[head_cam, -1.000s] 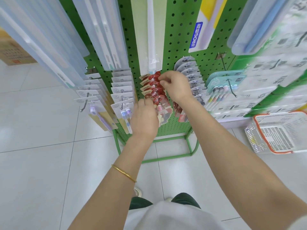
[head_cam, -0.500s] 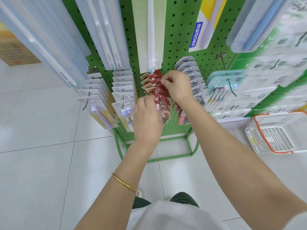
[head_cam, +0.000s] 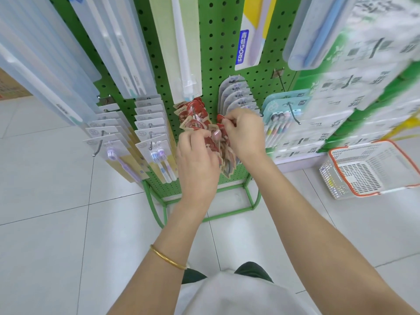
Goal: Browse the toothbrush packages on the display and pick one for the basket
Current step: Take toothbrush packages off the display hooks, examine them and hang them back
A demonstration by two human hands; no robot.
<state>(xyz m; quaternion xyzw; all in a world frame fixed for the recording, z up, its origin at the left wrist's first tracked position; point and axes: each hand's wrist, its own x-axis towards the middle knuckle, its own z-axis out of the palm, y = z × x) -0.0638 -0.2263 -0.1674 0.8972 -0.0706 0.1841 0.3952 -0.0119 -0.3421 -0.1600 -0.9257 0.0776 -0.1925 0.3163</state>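
A green pegboard display (head_cam: 218,53) carries hanging toothbrush packages. At its lower middle, red toothbrush packages (head_cam: 193,114) hang in a row on one hook. My left hand (head_cam: 196,160) grips the lower front packages of that row from below. My right hand (head_cam: 244,130) pinches the top of a red package (head_cam: 223,133) pulled out to the right of the hook. A white basket with an orange rim (head_cam: 372,169) stands on the floor at the right, with nothing visible inside.
White-card packages (head_cam: 150,123) hang left of the red row, grey ones (head_cam: 236,92) and pale blue ones (head_cam: 284,108) to the right. Long clear packages hang above. More stock fills a blurred shelf at the right. The rack's green foot (head_cam: 209,214) stands on white floor tiles.
My right hand has moved down and right from the back of the red row, drawing a package top with it. My left hand has stayed low on the front packages.
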